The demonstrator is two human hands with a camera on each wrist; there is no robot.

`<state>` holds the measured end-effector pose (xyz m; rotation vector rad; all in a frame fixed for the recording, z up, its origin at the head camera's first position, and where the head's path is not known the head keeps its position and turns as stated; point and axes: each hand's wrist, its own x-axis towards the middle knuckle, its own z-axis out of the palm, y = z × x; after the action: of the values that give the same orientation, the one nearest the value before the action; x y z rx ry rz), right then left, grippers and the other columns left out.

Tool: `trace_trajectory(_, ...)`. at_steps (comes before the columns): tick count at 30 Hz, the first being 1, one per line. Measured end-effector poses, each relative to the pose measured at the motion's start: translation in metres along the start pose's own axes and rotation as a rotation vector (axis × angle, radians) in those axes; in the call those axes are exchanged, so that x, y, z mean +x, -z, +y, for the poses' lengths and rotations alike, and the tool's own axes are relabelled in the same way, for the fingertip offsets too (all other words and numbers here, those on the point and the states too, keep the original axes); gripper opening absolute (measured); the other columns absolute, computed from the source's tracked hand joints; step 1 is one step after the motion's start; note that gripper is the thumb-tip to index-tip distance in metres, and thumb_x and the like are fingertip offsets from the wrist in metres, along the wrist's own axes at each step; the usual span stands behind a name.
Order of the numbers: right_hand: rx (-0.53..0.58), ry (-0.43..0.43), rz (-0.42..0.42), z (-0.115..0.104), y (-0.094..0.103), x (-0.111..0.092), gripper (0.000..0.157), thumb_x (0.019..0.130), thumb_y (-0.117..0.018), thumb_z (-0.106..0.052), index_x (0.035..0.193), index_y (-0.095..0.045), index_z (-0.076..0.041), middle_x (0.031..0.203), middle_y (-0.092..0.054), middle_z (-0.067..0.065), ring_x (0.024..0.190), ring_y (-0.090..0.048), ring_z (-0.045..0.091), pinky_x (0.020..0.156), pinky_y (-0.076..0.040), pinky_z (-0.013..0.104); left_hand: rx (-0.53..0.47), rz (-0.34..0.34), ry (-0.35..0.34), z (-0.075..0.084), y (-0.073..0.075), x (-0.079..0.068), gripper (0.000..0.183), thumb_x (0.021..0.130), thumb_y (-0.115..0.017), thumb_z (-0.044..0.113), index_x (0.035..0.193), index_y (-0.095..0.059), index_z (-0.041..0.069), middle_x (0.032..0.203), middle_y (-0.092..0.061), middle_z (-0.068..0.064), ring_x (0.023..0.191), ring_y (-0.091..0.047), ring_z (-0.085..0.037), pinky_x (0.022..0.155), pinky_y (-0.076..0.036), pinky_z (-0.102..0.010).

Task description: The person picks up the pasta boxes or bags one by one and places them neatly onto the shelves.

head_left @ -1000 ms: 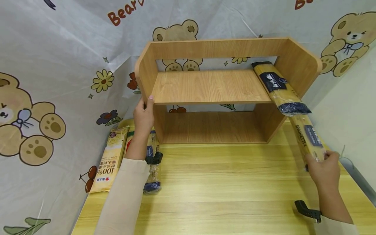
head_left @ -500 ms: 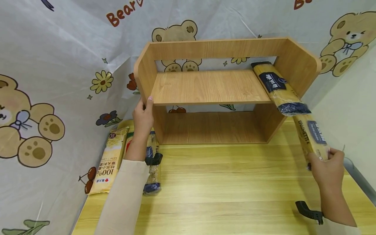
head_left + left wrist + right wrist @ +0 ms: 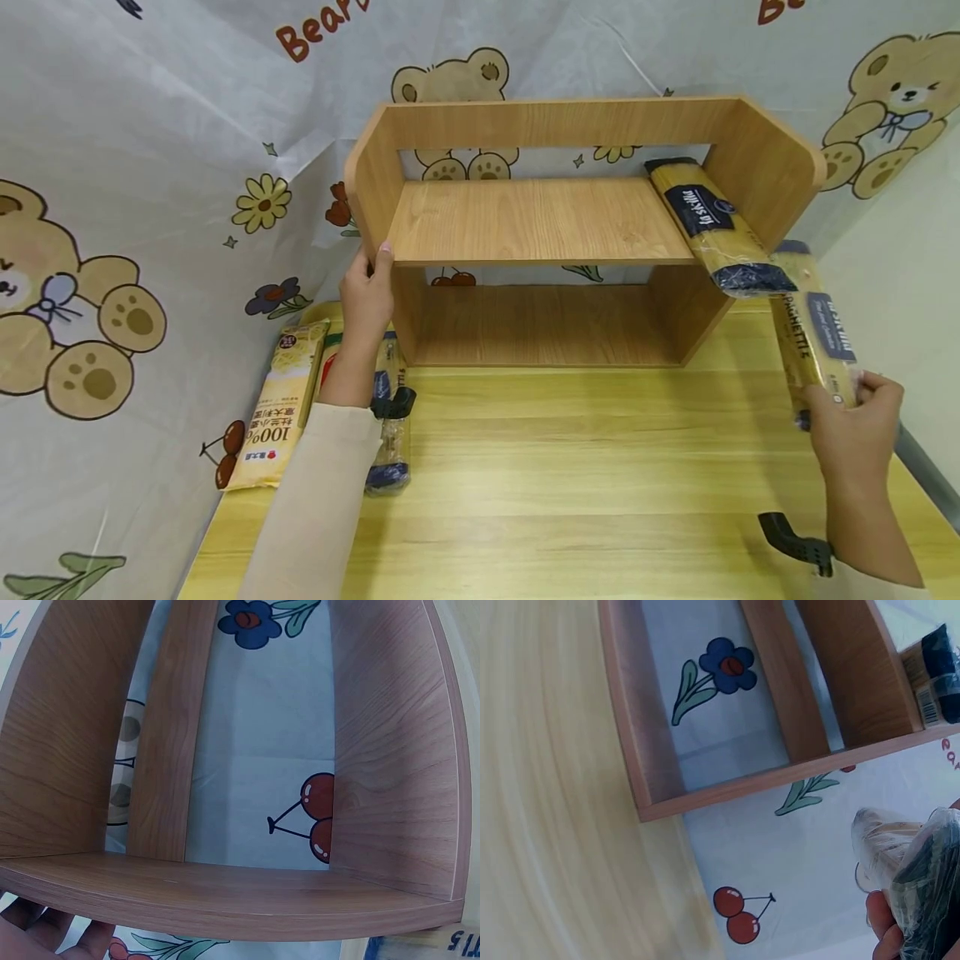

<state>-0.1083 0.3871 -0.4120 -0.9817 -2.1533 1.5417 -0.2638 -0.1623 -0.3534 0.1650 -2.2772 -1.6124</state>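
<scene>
A two-tier wooden shelf stands at the back of the table. My left hand grips the edge of its left side panel; in the left wrist view only some fingers show at the lower left. On the right, my right hand holds a pack of spaghetti by its near end, tilted beside the shelf's right side. That pack's crinkled wrapper end fills the lower right of the right wrist view. Another spaghetti pack lies on the upper tier against the right panel, its near end overhanging the front.
Left of the shelf lie a yellow pasta bag and a clear spaghetti pack, with a further pack partly hidden behind my left forearm. A bear-print sheet hangs behind. The table extends in front of the shelf.
My right hand has moved right with the spaghetti pack. The pack's far end has come out from behind the overhanging pack and shows outside the right panel. My left hand keeps its place.
</scene>
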Motion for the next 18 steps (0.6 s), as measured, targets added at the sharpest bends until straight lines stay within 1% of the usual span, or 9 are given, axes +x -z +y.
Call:
trace_trajectory(2,0.065,-0.007,0.01,-0.003,0.0,-0.002,0.061,0.089,-0.066,-0.014,0.135,-0.029,-0.033,0.111,-0.041,-0.021,0.085,-0.05,-0.004,0.054,-0.049,0.01,-0.001,-0.001,0.002,0.0,-0.001,0.0,0.062,0.099,-0.046,0.065,0.152,-0.046,0.033,0.15,-0.055,-0.007,0.136,-0.054,-0.025,0.114,-0.043,-0.046)
trace_trajectory(5,0.116,-0.009,0.049,-0.009,-0.002,-0.005,0.059,0.088,-0.066,-0.01,0.131,-0.033,-0.033,0.11,-0.042,-0.018,0.085,-0.05,-0.002,0.052,-0.048,0.01,-0.001,0.001,0.005,-0.001,-0.001,0.0,0.061,0.099,-0.046,0.065,0.152,-0.046,0.034,0.15,-0.056,-0.007,0.136,-0.054,-0.025,0.114,-0.043,-0.046)
trace_trajectory(8,0.122,0.002,0.093,-0.015,-0.005,-0.009,0.058,0.086,-0.064,-0.007,0.129,-0.034,-0.033,0.109,-0.043,-0.018,0.089,-0.049,-0.001,0.054,-0.047,0.008,0.001,-0.001,0.005,-0.003,-0.001,0.001,0.062,0.098,-0.046,0.066,0.152,-0.046,0.034,0.15,-0.055,-0.007,0.137,-0.054,-0.025,0.114,-0.043,-0.046)
trace_trajectory(11,0.18,0.009,0.104,-0.022,-0.004,-0.013,0.059,0.086,-0.064,-0.005,0.129,-0.035,-0.032,0.11,-0.043,-0.017,0.093,-0.049,0.0,0.056,-0.046,0.006,0.001,-0.004,0.012,-0.002,0.0,0.001,0.063,0.098,-0.046,0.067,0.152,-0.044,0.035,0.151,-0.055,-0.006,0.138,-0.053,-0.025,0.115,-0.042,-0.046)
trace_trajectory(14,0.211,0.02,0.125,-0.028,-0.004,-0.016,0.059,0.085,-0.065,-0.003,0.129,-0.037,-0.032,0.111,-0.044,-0.017,0.097,-0.049,0.0,0.057,-0.045,0.005,-0.001,-0.005,0.014,-0.001,0.0,0.001,0.063,0.098,-0.046,0.066,0.153,-0.044,0.035,0.152,-0.054,-0.005,0.138,-0.052,-0.025,0.115,-0.042,-0.046)
trace_trajectory(18,0.242,0.057,0.152,-0.036,-0.003,-0.021,0.059,0.084,-0.064,0.0,0.129,-0.039,-0.03,0.112,-0.046,-0.017,0.102,-0.05,0.0,0.06,-0.044,0.003,0.001,-0.005,0.009,0.0,0.0,0.001,0.062,0.099,-0.046,0.066,0.152,-0.046,0.034,0.15,-0.055,-0.006,0.138,-0.053,-0.025,0.115,-0.042,-0.046)
